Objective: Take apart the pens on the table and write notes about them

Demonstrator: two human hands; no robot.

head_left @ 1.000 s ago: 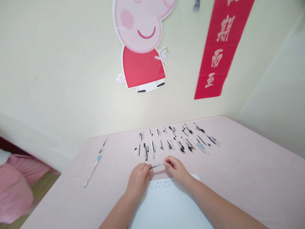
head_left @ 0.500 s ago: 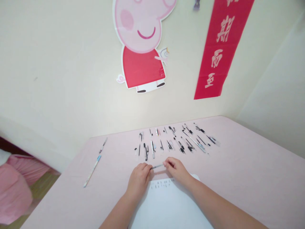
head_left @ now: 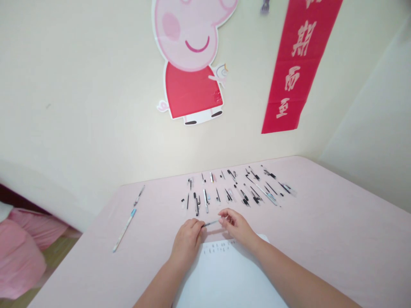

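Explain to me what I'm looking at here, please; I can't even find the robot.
There isn't one: these are a person's bare hands, seen by a camera worn on that person's head, looking forward and down.

The left hand holds one end of a slim pen-like stick. The right hand has its fingers at the other end; whether they grip it is too small to tell.

Below lies a white sheet with small marks near its top, on a pink table. Farther back are many small pen parts, mostly dark; off to the left lie a pale pen with a blue end and a thinner piece.
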